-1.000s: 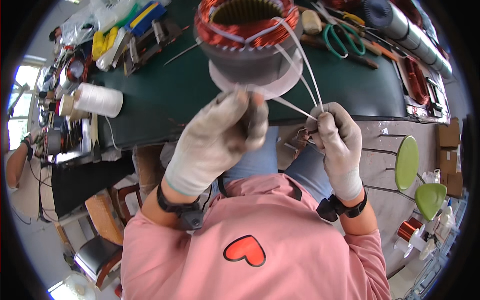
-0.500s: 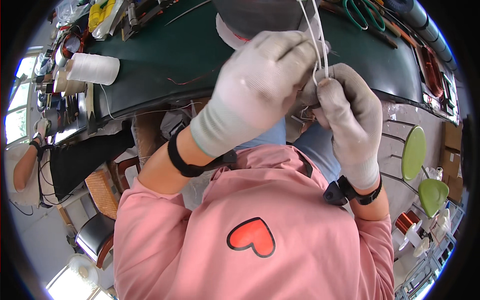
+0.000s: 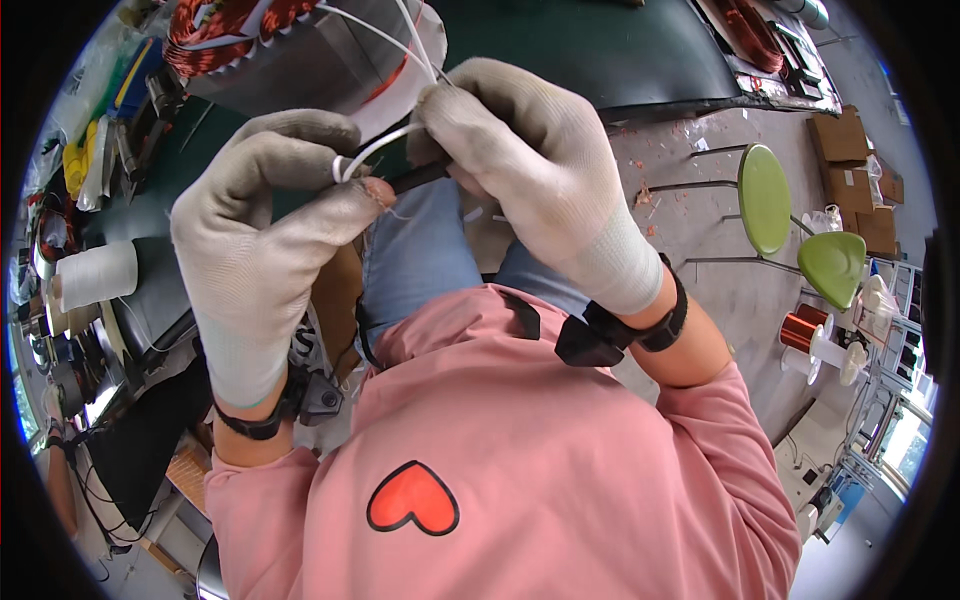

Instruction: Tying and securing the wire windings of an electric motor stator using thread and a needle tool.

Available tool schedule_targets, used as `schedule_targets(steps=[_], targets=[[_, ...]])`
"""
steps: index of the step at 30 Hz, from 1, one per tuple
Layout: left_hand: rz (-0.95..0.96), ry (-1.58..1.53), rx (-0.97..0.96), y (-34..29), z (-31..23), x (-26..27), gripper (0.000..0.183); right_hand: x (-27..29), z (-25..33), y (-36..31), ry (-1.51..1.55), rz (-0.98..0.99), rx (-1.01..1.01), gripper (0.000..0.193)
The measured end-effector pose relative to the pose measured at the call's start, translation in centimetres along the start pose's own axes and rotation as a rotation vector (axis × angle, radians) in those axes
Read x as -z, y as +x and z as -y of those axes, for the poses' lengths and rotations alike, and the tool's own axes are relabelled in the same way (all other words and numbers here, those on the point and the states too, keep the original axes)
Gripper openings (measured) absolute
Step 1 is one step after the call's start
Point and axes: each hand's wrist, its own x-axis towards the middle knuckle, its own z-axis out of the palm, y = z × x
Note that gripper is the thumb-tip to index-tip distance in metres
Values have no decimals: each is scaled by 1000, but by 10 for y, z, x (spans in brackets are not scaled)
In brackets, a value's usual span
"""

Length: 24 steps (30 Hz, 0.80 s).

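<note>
Both my hands wear whitish knit gloves with greyed fingers. My left hand [image 3: 265, 215] is closed in a pinch on a loop of white cord [image 3: 368, 155], close to a dark slim bar [image 3: 420, 177] spanning the gap between my hands. My right hand [image 3: 540, 165] is closed on the cord where its strands meet; its fingertips are partly hidden. From there two white strands [image 3: 415, 35] run up toward a grey motor stator [image 3: 290, 80] with red-brown copper windings [image 3: 225, 35]. I cannot make out what the dark bar is or which hand holds it.
A dark green worktop [image 3: 590, 50] lies beyond my hands. At left stand a white thread spool [image 3: 98, 275] and yellow-handled tools [image 3: 75, 165]. On the right are green stools [image 3: 765, 200], cardboard boxes [image 3: 850, 150] and a copper wire spool [image 3: 805, 330]. Scraps litter the floor.
My view has turned, so the stator and spool stand elsewhere in it. My hands, earlier close together, are farther apart. A cord loop and the dark bar now show between them.
</note>
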Motion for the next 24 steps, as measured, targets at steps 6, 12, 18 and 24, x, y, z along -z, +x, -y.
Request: schedule_targets(steps=[6,12,18,24], targets=[[-39,766,-656,9,6,-11,40,-1,6,-9,66,-29,15,22],[-25,667,-583,0,11,-13,37,0,6,-11,-55,53,125,19],[-96,316,-301,0,5,-6,24,5,9,-10,-85,1,-23,21],[-30,-280,71,-6,-9,-7,30,-1,5,-9,-164,80,30,21]])
